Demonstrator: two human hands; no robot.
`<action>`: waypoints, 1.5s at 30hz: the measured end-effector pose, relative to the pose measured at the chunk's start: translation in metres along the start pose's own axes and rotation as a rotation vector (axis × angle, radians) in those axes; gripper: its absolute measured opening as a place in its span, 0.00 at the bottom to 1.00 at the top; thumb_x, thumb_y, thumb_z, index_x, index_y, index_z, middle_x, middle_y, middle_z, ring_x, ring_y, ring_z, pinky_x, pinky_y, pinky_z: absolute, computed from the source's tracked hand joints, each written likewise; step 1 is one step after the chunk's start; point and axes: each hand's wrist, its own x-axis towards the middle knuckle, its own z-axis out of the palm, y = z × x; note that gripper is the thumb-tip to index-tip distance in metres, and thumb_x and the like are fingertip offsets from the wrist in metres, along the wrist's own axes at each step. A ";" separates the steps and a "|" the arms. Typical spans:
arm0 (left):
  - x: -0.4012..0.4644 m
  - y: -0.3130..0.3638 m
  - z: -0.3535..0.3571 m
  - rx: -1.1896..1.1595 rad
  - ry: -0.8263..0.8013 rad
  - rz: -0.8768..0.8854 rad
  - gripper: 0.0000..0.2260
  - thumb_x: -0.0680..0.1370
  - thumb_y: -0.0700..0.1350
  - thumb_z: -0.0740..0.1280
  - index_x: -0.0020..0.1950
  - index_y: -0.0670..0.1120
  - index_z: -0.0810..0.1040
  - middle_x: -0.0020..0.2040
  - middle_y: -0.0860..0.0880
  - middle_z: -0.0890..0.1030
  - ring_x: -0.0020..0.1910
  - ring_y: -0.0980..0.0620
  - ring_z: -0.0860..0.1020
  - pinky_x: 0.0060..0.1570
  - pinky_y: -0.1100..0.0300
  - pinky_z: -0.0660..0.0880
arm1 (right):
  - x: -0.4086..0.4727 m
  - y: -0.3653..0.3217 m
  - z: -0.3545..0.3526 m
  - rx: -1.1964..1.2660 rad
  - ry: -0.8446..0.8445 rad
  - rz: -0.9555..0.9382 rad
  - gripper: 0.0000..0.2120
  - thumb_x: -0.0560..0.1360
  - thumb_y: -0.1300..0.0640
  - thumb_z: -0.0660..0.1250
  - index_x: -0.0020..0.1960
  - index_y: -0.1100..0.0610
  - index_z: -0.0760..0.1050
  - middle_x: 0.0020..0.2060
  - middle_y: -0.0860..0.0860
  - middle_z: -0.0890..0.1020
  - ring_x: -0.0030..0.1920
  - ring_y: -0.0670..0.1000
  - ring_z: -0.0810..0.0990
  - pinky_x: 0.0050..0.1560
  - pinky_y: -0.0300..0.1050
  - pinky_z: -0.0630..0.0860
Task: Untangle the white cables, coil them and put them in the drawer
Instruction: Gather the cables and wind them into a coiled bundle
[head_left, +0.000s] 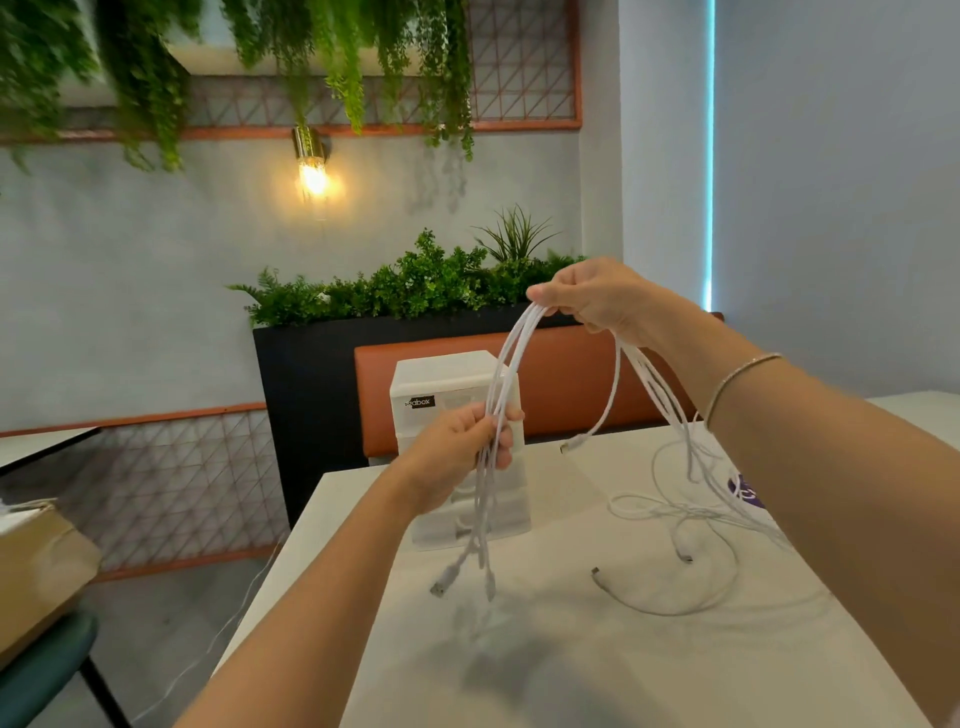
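1. Head view: both hands raised above a pale grey tabletop (571, 649), holding one bundle of thin white cables (511, 358).
2. Left hand (467, 447), lower and nearer the camera, has fingers curled round several strands, pinching them together; grip is closed on the bundle.
3. Right hand (597, 301), higher and further right, has fingers bent over the top of the same strands, pinching them at the bend; a thin metal bracelet (737, 379) sits on that wrist.
4. Between the hands the bundle runs as a steep arc, long axis from lower left up to upper right.
5. Below the left hand the strand ends hang nearly straight down, plug tips (441, 587) pointing at the table, just above it.
6. From the right hand other strands drop down and right, ending in loose loops (675, 519) lying on the table; one connector (569, 446) dangles in mid-air, pointing left.
7. A small translucent white plastic drawer unit (441, 379) with a black label stands upright on the far table edge, behind the left hand; drawer state unclear.
8. An orange padded bench back (561, 379) and black planter box with green plants (311, 374) behind; a cardboard box (36, 566) at left.
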 end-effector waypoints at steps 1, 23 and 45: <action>-0.002 -0.005 0.000 0.020 -0.014 -0.016 0.11 0.82 0.41 0.54 0.51 0.47 0.76 0.34 0.51 0.75 0.32 0.57 0.74 0.42 0.64 0.75 | 0.001 0.001 -0.003 -0.006 0.026 -0.001 0.15 0.74 0.48 0.67 0.34 0.56 0.74 0.26 0.49 0.66 0.26 0.47 0.61 0.29 0.39 0.61; -0.024 -0.065 -0.002 0.174 -0.031 -0.185 0.08 0.79 0.42 0.62 0.46 0.47 0.80 0.39 0.51 0.83 0.40 0.55 0.80 0.46 0.63 0.75 | 0.005 0.013 -0.031 -0.081 0.183 0.037 0.15 0.73 0.48 0.68 0.41 0.61 0.76 0.40 0.57 0.73 0.40 0.54 0.69 0.40 0.44 0.69; 0.029 0.046 0.027 -0.298 -0.033 0.093 0.10 0.83 0.42 0.54 0.51 0.44 0.74 0.32 0.52 0.72 0.27 0.58 0.71 0.35 0.64 0.76 | -0.001 -0.006 -0.012 -0.093 -0.064 -0.068 0.10 0.73 0.52 0.70 0.38 0.58 0.76 0.27 0.50 0.67 0.28 0.46 0.63 0.30 0.39 0.62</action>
